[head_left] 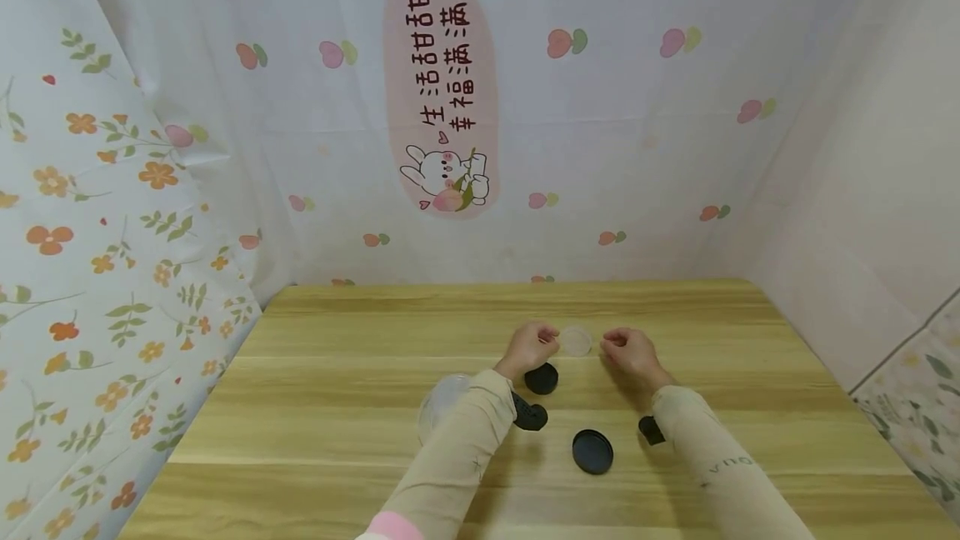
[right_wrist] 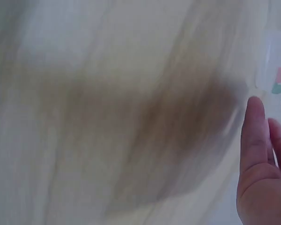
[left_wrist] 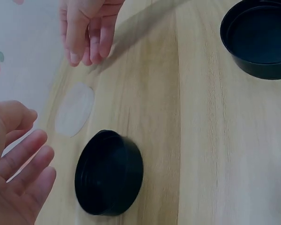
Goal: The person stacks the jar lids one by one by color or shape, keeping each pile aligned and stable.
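A thin translucent whitish disc [head_left: 577, 341] lies toward the back of the wooden table, between the two hands. Just left of it is my left hand [head_left: 534, 346], fingers loosely bent and apart, with nothing held in the left wrist view. On the disc's other side, my right hand [head_left: 632, 353] has its fingers pointing toward it and grips nothing. A shallow round black lid [left_wrist: 107, 173], hollow side showing, sits beside my left hand. Nearer the front, a second black lid [head_left: 592, 452] rests with its raised rim up.
A clear round plastic container [head_left: 438, 407] stands on the table [head_left: 322, 407], partly hidden behind the left sleeve [head_left: 465, 448]. Black wrist devices [head_left: 529, 415] sit at both cuffs. Patterned cloth [head_left: 315, 165] hangs along the table's back edge.
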`<action>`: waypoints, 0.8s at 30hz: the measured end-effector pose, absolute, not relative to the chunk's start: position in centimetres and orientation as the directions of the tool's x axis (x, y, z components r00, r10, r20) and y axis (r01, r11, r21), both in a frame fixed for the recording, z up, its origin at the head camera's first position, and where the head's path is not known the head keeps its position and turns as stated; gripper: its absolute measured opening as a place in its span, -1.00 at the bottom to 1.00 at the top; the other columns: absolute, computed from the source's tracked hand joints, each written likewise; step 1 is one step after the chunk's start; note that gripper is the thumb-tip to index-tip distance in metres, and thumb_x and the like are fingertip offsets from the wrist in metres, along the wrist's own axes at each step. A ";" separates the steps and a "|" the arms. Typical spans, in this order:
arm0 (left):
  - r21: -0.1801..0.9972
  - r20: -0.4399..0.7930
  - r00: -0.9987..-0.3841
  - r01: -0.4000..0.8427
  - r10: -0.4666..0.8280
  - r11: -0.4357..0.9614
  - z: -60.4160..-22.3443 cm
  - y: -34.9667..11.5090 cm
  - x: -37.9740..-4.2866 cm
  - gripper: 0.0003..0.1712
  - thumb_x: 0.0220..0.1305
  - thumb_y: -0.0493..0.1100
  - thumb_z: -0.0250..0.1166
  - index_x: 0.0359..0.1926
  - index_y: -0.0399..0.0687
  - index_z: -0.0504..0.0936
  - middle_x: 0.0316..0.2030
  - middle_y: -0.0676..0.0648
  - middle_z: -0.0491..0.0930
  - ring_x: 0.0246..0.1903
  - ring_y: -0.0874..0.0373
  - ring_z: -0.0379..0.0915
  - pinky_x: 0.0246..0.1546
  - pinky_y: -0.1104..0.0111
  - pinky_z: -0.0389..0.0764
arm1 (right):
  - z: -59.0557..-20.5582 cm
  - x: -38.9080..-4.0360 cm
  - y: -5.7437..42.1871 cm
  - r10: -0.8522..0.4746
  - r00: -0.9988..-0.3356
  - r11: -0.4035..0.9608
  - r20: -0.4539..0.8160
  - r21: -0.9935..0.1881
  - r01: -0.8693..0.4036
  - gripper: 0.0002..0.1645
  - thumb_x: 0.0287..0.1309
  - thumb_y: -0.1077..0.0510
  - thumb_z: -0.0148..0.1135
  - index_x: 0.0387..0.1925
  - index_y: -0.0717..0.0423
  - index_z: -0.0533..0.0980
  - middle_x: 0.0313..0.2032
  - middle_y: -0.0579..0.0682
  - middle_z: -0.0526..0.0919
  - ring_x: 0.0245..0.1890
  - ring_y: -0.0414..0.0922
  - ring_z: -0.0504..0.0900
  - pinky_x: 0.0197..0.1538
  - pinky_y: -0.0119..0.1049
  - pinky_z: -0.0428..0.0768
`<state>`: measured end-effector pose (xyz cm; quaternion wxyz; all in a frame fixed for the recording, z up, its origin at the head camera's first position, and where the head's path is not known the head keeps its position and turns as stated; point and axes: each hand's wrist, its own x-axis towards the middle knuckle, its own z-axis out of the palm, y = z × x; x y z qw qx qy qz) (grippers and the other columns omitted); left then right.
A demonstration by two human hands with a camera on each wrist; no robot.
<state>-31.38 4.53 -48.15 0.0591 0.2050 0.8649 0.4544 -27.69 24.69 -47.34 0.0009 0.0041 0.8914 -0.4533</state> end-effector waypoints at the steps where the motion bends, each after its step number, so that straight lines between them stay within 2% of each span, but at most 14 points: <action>1: 0.815 0.048 -0.923 0.258 0.383 0.520 -46.9 4.6 -30.5 -0.76 0.16 -0.23 0.12 -0.15 -0.21 0.57 -0.29 -0.08 0.56 -0.26 0.08 0.47 -0.27 0.33 0.48 | -47.6 -27.8 24.6 0.021 -1.000 0.585 -0.010 -0.810 0.021 -0.66 0.12 0.26 0.05 -0.15 0.50 0.42 -0.32 0.24 0.55 -0.36 -0.01 0.55 -0.33 -0.30 0.53; 5: 0.820 0.036 -0.939 0.224 0.342 0.526 -45.4 4.7 -28.8 -0.74 0.16 -0.28 0.11 -0.12 -0.30 0.53 -0.26 -0.12 0.55 -0.22 0.06 0.46 -0.24 0.34 0.47 | -48.3 -28.0 24.2 0.049 -0.999 0.583 -0.017 -0.811 0.042 -0.62 0.10 0.24 0.06 -0.12 0.48 0.41 -0.28 0.26 0.54 -0.27 0.05 0.51 -0.22 -0.20 0.50; 12: 0.844 -0.039 -0.946 0.141 0.322 0.517 -46.0 5.2 -29.6 -0.70 0.13 -0.27 0.15 -0.08 -0.25 0.51 -0.21 -0.13 0.53 -0.17 0.02 0.44 -0.20 0.28 0.47 | -48.6 -28.4 23.9 0.083 -0.996 0.573 -0.018 -0.817 0.063 -0.61 0.08 0.22 0.08 -0.12 0.48 0.41 -0.27 0.27 0.54 -0.27 0.07 0.52 -0.21 -0.19 0.51; 15: 0.838 -0.052 -0.946 0.133 0.321 0.528 -47.5 5.5 -30.6 -0.69 0.12 -0.19 0.20 -0.08 -0.17 0.52 -0.23 -0.06 0.54 -0.19 0.10 0.45 -0.19 0.30 0.47 | -48.5 -28.4 23.7 0.094 -0.995 0.566 -0.034 -0.820 0.082 -0.61 0.08 0.21 0.09 -0.12 0.47 0.41 -0.28 0.25 0.54 -0.28 0.06 0.52 -0.22 -0.19 0.51; 16: 0.839 -0.011 -0.942 0.174 0.335 0.516 -49.2 5.6 -31.5 -0.68 0.12 -0.11 0.21 -0.10 -0.11 0.53 -0.25 -0.01 0.54 -0.22 0.16 0.45 -0.23 0.35 0.47 | -48.5 -28.4 23.6 0.089 -0.995 0.566 -0.035 -0.821 0.080 -0.60 0.08 0.21 0.09 -0.13 0.49 0.41 -0.30 0.26 0.54 -0.29 0.07 0.52 -0.23 -0.18 0.51; 19: 0.825 -0.004 -0.941 0.189 0.339 0.533 -50.6 5.7 -32.3 -0.66 0.09 -0.04 0.24 -0.11 -0.07 0.53 -0.27 0.03 0.54 -0.24 0.22 0.45 -0.24 0.40 0.47 | -48.5 -28.5 23.1 0.094 -0.994 0.565 -0.050 -0.819 0.095 -0.62 0.07 0.21 0.09 -0.14 0.46 0.42 -0.32 0.21 0.55 -0.30 0.04 0.51 -0.23 -0.19 0.50; 22: 0.836 -0.023 -0.945 0.162 0.327 0.525 -49.9 5.9 -31.8 -0.66 0.10 -0.10 0.23 -0.09 -0.13 0.52 -0.23 -0.02 0.55 -0.20 0.15 0.46 -0.20 0.35 0.47 | -48.6 -28.8 22.8 0.092 -0.995 0.579 -0.036 -0.811 0.083 -0.64 0.06 0.23 0.09 -0.16 0.47 0.44 -0.34 0.20 0.55 -0.31 0.03 0.51 -0.24 -0.19 0.50; 23: 0.833 -0.069 -0.949 0.116 0.309 0.542 -48.4 5.9 -30.9 -0.65 0.10 -0.18 0.23 -0.07 -0.19 0.51 -0.20 -0.07 0.55 -0.16 0.09 0.45 -0.16 0.30 0.46 | -48.6 -28.9 22.7 0.097 -0.995 0.585 -0.032 -0.807 0.083 -0.65 0.06 0.23 0.10 -0.17 0.46 0.45 -0.34 0.19 0.55 -0.31 0.02 0.51 -0.24 -0.20 0.50; 24: 0.832 -0.064 -0.950 0.118 0.304 0.543 -48.0 5.9 -30.5 -0.66 0.12 -0.22 0.20 -0.05 -0.23 0.49 -0.18 -0.10 0.55 -0.14 0.06 0.44 -0.15 0.29 0.45 | -48.6 -29.0 22.6 0.097 -0.995 0.593 -0.021 -0.802 0.074 -0.66 0.06 0.24 0.10 -0.18 0.46 0.45 -0.35 0.19 0.55 -0.31 0.02 0.51 -0.25 -0.20 0.50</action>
